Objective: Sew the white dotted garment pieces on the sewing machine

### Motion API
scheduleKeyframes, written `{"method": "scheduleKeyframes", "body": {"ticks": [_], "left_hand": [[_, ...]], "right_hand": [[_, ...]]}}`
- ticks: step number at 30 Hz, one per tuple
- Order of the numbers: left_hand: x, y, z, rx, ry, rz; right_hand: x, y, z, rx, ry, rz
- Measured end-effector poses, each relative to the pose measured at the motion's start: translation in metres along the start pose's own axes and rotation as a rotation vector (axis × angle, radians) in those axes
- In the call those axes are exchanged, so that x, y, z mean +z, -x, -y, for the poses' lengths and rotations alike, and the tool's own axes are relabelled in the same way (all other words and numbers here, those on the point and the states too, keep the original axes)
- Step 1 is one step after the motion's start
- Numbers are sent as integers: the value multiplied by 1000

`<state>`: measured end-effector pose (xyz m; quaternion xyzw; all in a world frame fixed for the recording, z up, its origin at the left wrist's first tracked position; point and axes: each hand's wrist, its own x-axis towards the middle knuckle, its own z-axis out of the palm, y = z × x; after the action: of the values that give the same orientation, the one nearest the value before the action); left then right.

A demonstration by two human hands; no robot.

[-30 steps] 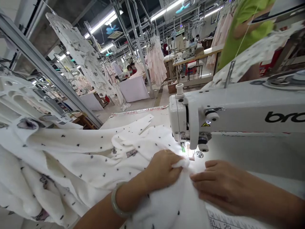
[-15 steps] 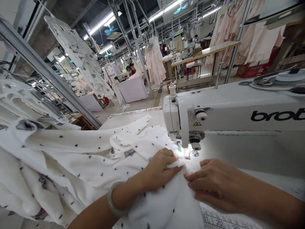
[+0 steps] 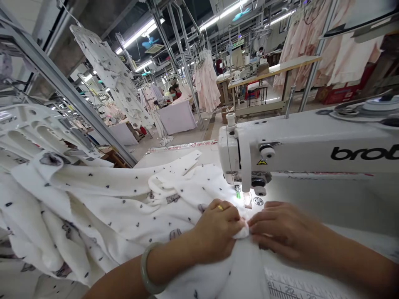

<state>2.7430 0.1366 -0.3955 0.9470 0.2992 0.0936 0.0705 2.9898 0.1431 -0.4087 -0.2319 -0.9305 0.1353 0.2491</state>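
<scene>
White fabric with small dark prints (image 3: 124, 207) spreads over the bed of a white sewing machine (image 3: 299, 145). My left hand (image 3: 218, 228), with a ring and a pale bangle at the wrist, is closed on a bunched fold of this fabric just in front of the presser foot (image 3: 238, 192). From the right, my right hand (image 3: 277, 228) meets the same fold, its fingertips pressed together at the fabric edge; that hand is slightly blurred. The machine's lamp lights the needle area, and the fabric's near part hangs over a printed ruler (image 3: 293, 288).
A white plastic rack (image 3: 40, 128) stands at the left beside a slanting metal post (image 3: 71, 87). Printed garments (image 3: 112, 74) hang above. Further back are pink garments (image 3: 205, 79), a wooden-edged table (image 3: 274, 72) and a co-worker (image 3: 176, 92) at another station.
My left hand has moved slightly right and down with the fold. My right hand has closed in, its fingertips now at the fold. The whole view has shifted a little.
</scene>
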Motion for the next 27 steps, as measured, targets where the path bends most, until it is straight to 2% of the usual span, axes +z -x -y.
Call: {"method": "scheduleKeyframes", "body": {"ticks": [3,7,10,13,17,20,23,27], "left_hand": [[4,3,-4,14,-101,-13],[7,2,0,29,-97,0],[6,-3,8,30,-95,13],[5,-8,16,34,-93,25],[4,-10,19,23,-40,28],[3,-9,20,-25,94,-22],[1,-11,22,-105,322,-99],[-4,-15,27,-375,701,-198]], "right_hand": [[7,0,-9,-7,131,-92],[16,2,-16,35,191,-51],[19,4,-20,48,223,-76],[19,6,-24,36,259,-114],[11,3,-21,-3,215,-81],[5,0,-15,-43,168,-19],[4,-2,-11,-78,155,16],[9,-4,-8,-116,157,-27]]}}
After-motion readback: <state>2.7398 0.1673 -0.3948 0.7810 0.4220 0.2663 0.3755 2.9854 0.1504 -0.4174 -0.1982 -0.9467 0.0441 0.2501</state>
